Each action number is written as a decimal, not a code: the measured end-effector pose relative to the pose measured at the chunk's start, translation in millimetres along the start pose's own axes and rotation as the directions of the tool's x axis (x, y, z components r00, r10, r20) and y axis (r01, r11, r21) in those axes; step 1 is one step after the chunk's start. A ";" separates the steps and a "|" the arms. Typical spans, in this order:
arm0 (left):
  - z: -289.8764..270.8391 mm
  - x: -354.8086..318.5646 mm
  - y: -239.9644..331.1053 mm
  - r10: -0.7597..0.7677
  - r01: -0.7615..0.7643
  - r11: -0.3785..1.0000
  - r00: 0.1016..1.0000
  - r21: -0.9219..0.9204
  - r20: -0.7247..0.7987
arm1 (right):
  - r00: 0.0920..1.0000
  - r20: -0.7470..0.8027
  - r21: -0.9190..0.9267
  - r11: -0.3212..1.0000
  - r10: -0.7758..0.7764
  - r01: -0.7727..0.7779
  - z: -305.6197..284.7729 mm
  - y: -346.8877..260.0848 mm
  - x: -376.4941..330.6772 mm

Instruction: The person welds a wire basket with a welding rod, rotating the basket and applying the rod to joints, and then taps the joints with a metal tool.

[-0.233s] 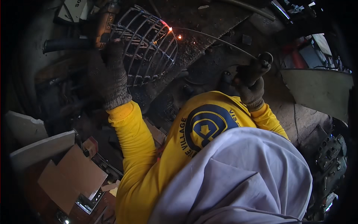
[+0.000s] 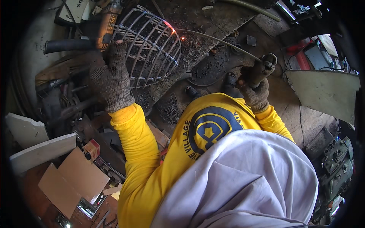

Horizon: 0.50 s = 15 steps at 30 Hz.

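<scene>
Bar cage [image 2: 154,45] sits front-left beside left hand [image 2: 111,79], likely stiff and heavyish, probably hot near glowing rim [image 2: 169,26], so grab bars well away; can't tell left fingers' grip, right hand [image 2: 255,93] clamps fingers round rod holder [image 2: 259,73].

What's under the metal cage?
Through the cage, you can see bits of a dark surface. Whatever is right beneath its bars, or behind the left hand, is covered, so I can't tell.

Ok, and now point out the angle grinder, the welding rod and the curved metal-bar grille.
Angle grinder [image 2: 108,29], head view: on its orange body.
Welding rod [image 2: 228,43], head view: about midway along its length.
Curved metal-bar grille [image 2: 154,45], head view: a bar crossing near its middle.
</scene>
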<state>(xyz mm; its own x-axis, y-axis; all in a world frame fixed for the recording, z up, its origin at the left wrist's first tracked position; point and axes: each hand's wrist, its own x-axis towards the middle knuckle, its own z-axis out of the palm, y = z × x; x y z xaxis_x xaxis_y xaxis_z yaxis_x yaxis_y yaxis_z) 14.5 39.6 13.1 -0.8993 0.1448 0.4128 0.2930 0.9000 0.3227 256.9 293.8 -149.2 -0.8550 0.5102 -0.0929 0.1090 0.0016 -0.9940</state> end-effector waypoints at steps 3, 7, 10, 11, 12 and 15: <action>-2.5 -1.2 2.0 -0.017 0.016 0.999 1.000 0.029 0.010 | 1.000 0.005 0.043 0.999 -0.013 0.013 0.3 -0.9 -0.8; 0.5 -0.2 -19.0 0.250 -0.244 0.902 0.968 0.357 0.030 | 0.999 0.019 0.079 0.996 0.034 -0.035 2.6 -1.8 0.3; 7.8 -4.2 -42.4 0.317 -0.287 0.798 0.948 0.529 0.036 | 0.999 -0.012 0.003 0.999 -0.047 0.047 3.2 -2.1 -0.1; 9.2 -3.5 -52.0 0.443 -0.376 0.714 0.896 0.591 0.035 | 0.998 -0.003 -0.007 0.998 -0.056 0.056 4.4 -7.2 1.4; 10.2 -2.8 -61.5 0.560 -0.440 0.611 0.828 0.658 0.033 | 0.998 0.033 -0.077 0.995 -0.056 0.058 1.1 -16.2 3.0; 1.8 -1.9 -33.8 0.572 -0.495 0.573 0.812 0.653 0.115 | 0.980 0.009 -0.177 0.964 -0.199 0.197 2.0 -22.4 3.6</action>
<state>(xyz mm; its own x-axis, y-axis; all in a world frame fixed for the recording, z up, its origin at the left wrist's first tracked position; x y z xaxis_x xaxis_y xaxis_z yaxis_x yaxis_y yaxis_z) 5.7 9.7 -0.1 -0.6001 0.6795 0.4220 0.4011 0.7121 -0.5761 250.4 293.9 -127.4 -0.8643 0.4917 0.1061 0.0260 0.2543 -0.9668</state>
